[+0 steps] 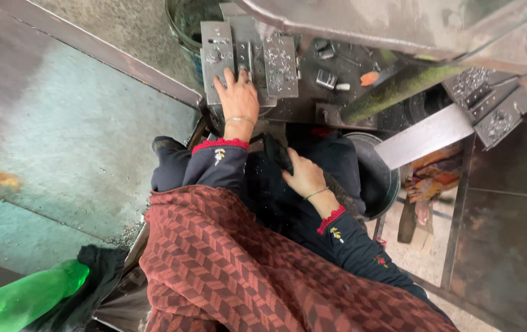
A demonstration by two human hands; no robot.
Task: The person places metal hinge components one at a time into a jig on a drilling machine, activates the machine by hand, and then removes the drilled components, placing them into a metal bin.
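Seen from above, a seated person works at a metal press. The left hand (239, 93) lies flat, fingers spread, on the grey die block (248, 58), apparently steadying it on the machine bed (343, 92). The right hand (305, 175) rests lower in the lap, fingers curled loosely about a dark object (275, 152) too shadowed to identify. Three upright grey plates make up the block, dusted with metal shavings. One thin bangle shows on each wrist, two in all. A dark round bin (377, 178) sits below the press, perhaps placed to catch offcuts. A green bag (27, 298) lies on the floor.
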